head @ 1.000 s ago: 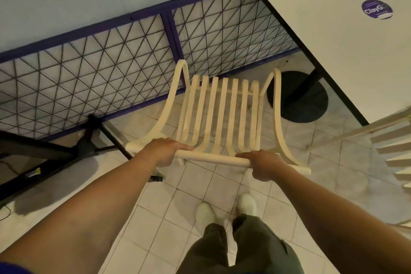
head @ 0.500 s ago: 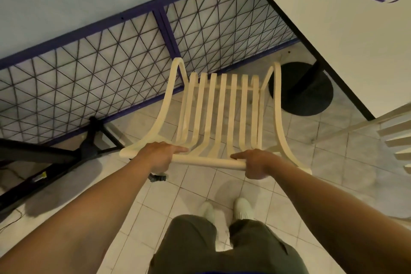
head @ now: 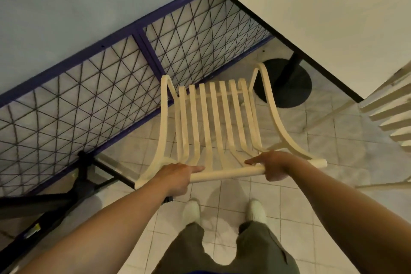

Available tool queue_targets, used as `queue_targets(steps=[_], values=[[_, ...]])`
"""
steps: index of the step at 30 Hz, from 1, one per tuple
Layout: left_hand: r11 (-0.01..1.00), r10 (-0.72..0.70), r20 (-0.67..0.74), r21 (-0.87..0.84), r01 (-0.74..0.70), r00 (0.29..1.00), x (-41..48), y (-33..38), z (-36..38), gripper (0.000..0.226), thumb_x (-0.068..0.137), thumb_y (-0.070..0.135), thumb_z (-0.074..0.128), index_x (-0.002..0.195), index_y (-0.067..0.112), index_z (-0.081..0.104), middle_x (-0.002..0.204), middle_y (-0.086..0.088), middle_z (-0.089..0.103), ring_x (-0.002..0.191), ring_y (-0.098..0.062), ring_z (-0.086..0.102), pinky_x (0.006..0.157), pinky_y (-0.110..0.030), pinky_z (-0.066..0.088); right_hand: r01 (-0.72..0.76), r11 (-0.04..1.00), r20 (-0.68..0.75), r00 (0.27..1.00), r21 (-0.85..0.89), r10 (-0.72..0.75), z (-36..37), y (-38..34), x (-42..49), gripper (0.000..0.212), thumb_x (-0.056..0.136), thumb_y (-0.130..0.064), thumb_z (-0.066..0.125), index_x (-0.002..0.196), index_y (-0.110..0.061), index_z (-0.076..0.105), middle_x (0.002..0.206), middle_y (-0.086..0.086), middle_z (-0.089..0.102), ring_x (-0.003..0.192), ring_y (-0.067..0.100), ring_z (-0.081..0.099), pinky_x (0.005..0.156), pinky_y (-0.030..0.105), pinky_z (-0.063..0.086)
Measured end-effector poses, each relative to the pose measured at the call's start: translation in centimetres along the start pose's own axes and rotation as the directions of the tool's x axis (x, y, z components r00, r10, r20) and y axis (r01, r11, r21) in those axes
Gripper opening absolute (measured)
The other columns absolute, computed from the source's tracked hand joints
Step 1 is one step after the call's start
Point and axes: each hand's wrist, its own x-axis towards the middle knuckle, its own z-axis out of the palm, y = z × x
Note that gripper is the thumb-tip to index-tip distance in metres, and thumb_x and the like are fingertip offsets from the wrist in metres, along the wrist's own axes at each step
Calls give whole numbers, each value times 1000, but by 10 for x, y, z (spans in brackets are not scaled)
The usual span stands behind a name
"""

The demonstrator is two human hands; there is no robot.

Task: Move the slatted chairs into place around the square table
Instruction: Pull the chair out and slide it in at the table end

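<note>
Slatted chair (head: 205, 122) stands between the mesh fence (head: 100, 100) and the square table (head: 322, 29), with its front near the table's black base (head: 287, 87). It isn't tucked in. Can't tell if the legs touch the tile floor (head: 240, 198). Both hands wrap its top rail (head: 226, 172), left hand (head: 178, 177) near the left end, right hand (head: 275, 165) right of middle, index fingers laid along the bar. Looks light and stiff. The slats (head: 236, 115) are thin, so I'd grip only the rail. Second chair (head: 387, 115) at right.

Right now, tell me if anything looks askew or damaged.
The slatted chair, gripped at its top rail by the left hand and right hand, is skewed beside the square table, not yet squared to an edge. Nothing looks damaged.
</note>
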Motion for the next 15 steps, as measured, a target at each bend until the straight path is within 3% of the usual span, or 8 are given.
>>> queue_targets(steps=[8, 12, 15], values=[[999, 45, 20, 1, -45, 999, -2, 6, -2, 88, 89, 9, 63, 153, 54, 21, 122, -2, 58, 88, -20, 55, 75, -35, 51, -15, 1000, 29, 999, -25, 15, 4, 2, -10, 83, 88, -6, 59, 150, -51, 27, 140, 2, 49, 114, 20, 54, 97, 35, 47], [999, 35, 23, -3, -35, 999, -1, -3, -6, 90, 89, 9, 63, 153, 55, 20, 122, -2, 56, 88, -19, 53, 77, -35, 51, -14, 1000, 21, 1000, -2, 14, 1, -4, -9, 82, 90, -6, 59, 151, -50, 26, 135, 2, 50, 100, 16, 51, 84, 29, 43], [1000, 24, 34, 7, -24, 999, -2, -15, -5, 87, 91, 9, 59, 152, 57, 20, 124, -1, 56, 92, -20, 55, 78, -34, 49, -6, 1000, 33, 999, 8, 6, 4, -15, -6, 81, 91, -6, 58, 151, -49, 24, 135, 2, 50, 98, 16, 50, 83, 29, 43]])
